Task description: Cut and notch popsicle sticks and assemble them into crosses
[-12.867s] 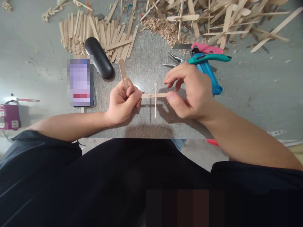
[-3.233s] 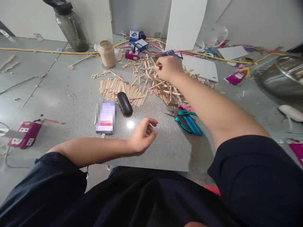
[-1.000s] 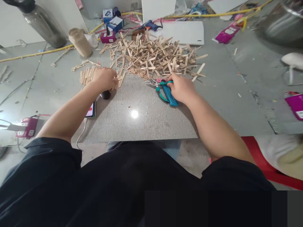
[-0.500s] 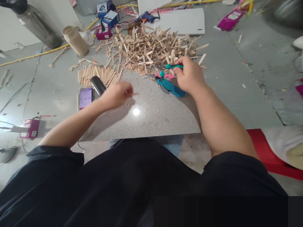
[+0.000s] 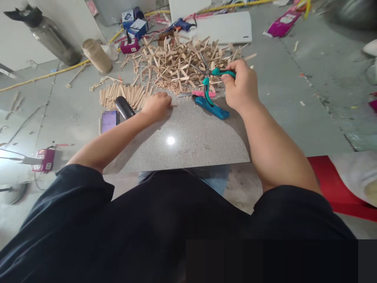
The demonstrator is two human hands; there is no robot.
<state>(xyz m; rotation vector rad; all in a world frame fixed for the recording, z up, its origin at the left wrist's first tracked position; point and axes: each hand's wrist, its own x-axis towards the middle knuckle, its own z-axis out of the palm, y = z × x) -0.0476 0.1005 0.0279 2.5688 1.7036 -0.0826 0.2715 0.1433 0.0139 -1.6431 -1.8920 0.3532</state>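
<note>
My right hand (image 5: 241,84) is wrapped round one teal handle of a pair of pliers (image 5: 217,72). The jaws are spread above the heap of wooden craft sticks (image 5: 188,59), and the other handle hangs free. Below the pliers lie a blue tool (image 5: 213,108) and a pink-handled knife (image 5: 204,94). My left hand (image 5: 157,105) is closed beside a row of craft sticks (image 5: 126,94), its fingers curled under; what they hold, if anything, is hidden. Wood shavings (image 5: 169,85) lie between the heap and the table (image 5: 188,147).
At left, a black cylinder (image 5: 125,107) lies by a phone (image 5: 108,122). A tan container (image 5: 97,56) and a dark bottle (image 5: 55,41) stand farther back. Behind the heap are a blue glue gun (image 5: 183,24), blue boxes (image 5: 138,28) and a white board (image 5: 224,29).
My left hand has moved forward and right; the small stick at its fingertips no longer shows. My right hand has raised the pliers slightly, and their jaws now show spread over the heap.
</note>
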